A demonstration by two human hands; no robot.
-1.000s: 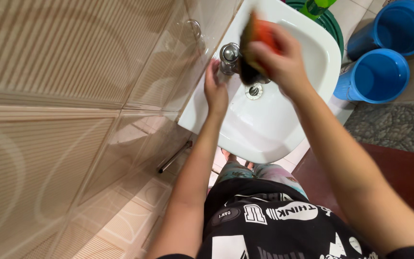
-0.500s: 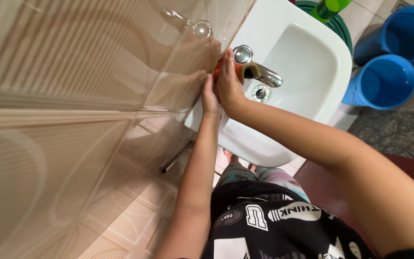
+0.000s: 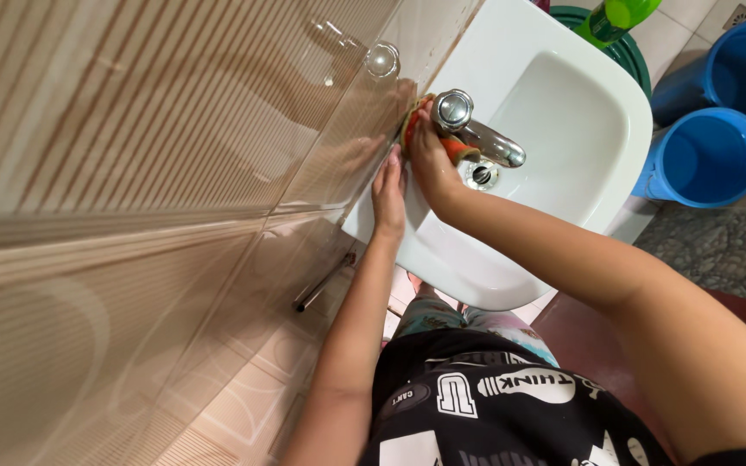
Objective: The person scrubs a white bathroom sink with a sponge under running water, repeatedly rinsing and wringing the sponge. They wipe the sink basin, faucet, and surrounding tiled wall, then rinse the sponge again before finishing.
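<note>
The right hand (image 3: 429, 160) is gripping an orange scrub pad (image 3: 458, 148) pressed behind the chrome tap (image 3: 477, 129), squeezed against the tiled wall (image 3: 174, 129), while the left hand (image 3: 388, 194) is lying flat and empty on the white sink (image 3: 563, 112) rim, a green bottle (image 3: 616, 17) standing beyond its far edge.

You are standing in a home bathroom. A white wall-mounted washbasin (image 3: 563, 112) with a chrome tap (image 3: 477, 129) sits against glossy beige ribbed wall tiles (image 3: 148, 173). Blue plastic buckets (image 3: 705, 155) stand on the tiled and pebbled floor (image 3: 718, 250) beside it.
</note>
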